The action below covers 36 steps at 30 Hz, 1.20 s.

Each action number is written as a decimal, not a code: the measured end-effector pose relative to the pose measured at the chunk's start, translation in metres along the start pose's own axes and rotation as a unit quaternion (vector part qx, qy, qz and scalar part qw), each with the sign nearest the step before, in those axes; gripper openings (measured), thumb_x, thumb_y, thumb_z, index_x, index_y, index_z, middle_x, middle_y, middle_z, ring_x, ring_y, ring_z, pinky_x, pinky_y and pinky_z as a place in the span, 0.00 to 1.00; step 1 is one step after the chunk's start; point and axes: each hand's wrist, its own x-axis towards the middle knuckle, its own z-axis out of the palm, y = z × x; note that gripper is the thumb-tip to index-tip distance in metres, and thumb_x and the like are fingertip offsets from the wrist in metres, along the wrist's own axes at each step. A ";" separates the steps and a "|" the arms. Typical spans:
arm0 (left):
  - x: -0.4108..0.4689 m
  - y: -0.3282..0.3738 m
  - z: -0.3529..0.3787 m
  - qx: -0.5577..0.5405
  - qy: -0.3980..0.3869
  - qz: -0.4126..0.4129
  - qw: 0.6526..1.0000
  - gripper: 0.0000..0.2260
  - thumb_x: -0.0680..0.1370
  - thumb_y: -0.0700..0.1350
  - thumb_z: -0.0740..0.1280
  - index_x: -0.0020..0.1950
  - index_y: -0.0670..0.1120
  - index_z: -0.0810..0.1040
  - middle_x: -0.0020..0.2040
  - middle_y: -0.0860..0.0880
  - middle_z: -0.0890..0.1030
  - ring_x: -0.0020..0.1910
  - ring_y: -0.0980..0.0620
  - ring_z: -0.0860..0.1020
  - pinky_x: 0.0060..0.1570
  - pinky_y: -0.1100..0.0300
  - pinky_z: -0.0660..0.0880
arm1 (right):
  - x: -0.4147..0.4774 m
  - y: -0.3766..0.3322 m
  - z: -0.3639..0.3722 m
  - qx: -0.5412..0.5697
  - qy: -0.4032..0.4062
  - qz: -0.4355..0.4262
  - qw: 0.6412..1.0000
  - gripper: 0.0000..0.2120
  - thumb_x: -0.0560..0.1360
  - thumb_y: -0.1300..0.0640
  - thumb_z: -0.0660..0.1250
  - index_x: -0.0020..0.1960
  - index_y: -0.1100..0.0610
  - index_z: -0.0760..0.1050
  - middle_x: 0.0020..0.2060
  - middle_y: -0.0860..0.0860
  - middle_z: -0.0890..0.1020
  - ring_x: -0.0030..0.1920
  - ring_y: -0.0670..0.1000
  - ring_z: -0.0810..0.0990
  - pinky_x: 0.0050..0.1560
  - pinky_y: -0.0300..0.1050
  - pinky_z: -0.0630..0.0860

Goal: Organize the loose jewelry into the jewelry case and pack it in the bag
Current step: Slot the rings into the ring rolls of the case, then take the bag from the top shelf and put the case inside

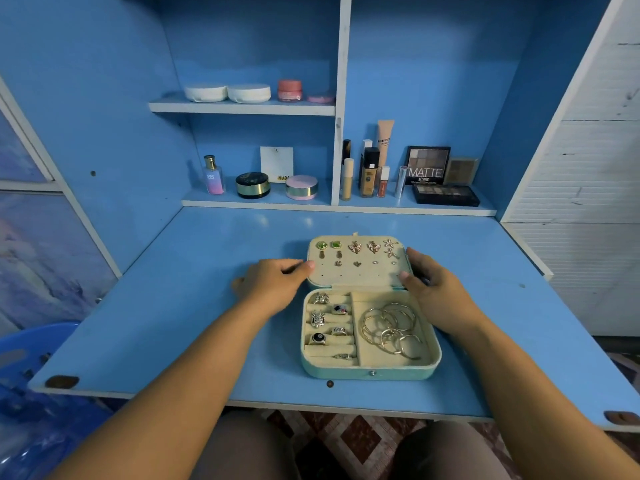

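Forearms [180, 368] enter from lower frame and reach to centre. Left hand [273, 282]: fingers curled, gripping left edge of lid [356, 271], one tip on its padded face. Right hand [436, 292]: thumb on lid's lower right corner, fingers wrapped behind right edge. Jewelry case [370, 373]: open, centre frame, on blue desk [166, 306]. Earrings [355, 247] pinned on lid. Rings [318, 319] in left slots of base, bangles [391, 327] in right compartment. Cosmetics [429, 168] on shelves, upper middle.
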 end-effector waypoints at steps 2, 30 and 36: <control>0.003 -0.002 0.002 -0.148 -0.015 0.007 0.989 0.10 0.76 0.58 0.69 0.54 0.57 0.83 0.46 0.59 0.84 0.50 0.58 0.80 0.61 0.54 0.73 | -0.003 -0.005 -0.001 0.077 0.007 -0.025 0.997 0.26 0.77 0.51 0.66 0.72 0.44 0.63 0.63 0.41 0.75 0.62 0.45 0.75 0.64 0.52 0.72; -0.074 -0.030 -0.041 -0.051 -0.047 0.356 0.932 0.20 0.72 0.44 0.74 0.62 0.57 0.79 0.63 0.64 0.77 0.64 0.64 0.74 0.64 0.71 0.67 | -0.090 0.010 -0.034 -0.081 0.046 -0.327 0.940 0.19 0.75 0.37 0.60 0.64 0.40 0.72 0.63 0.42 0.73 0.63 0.43 0.73 0.62 0.32 0.68; -0.085 -0.032 -0.045 -0.009 -0.118 0.355 0.928 0.25 0.70 0.50 0.74 0.66 0.63 0.75 0.72 0.65 0.67 0.72 0.64 0.65 0.69 0.67 0.64 | -0.098 0.017 -0.034 -0.119 0.022 -0.320 0.940 0.19 0.74 0.40 0.63 0.65 0.39 0.71 0.64 0.42 0.72 0.64 0.42 0.72 0.62 0.32 0.68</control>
